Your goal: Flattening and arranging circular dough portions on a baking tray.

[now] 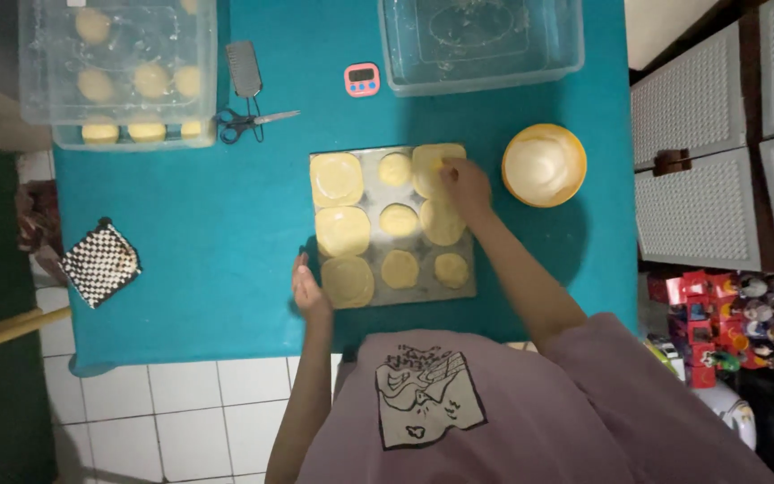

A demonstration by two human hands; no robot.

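Note:
A metal tray point(466, 289) lies on the teal table, carrying several pale yellow dough pieces; some are pressed flat, some are smaller rounds. My right hand point(465, 186) presses down on the flattened dough point(430, 161) at the tray's far right corner, fingers bent over it. My left hand point(308, 289) rests against the tray's near left edge, beside another flat dough disc point(348, 281), fingers together and holding nothing.
A yellow bowl point(544, 165) of white flour stands right of the tray. Far left is a clear lidded box point(118, 72) with dough balls; far right, a clear tub point(481, 40). Scissors point(245, 122), a scraper point(244, 68), a small pink timer point(362, 79) and a checkered cloth point(100, 263) lie around.

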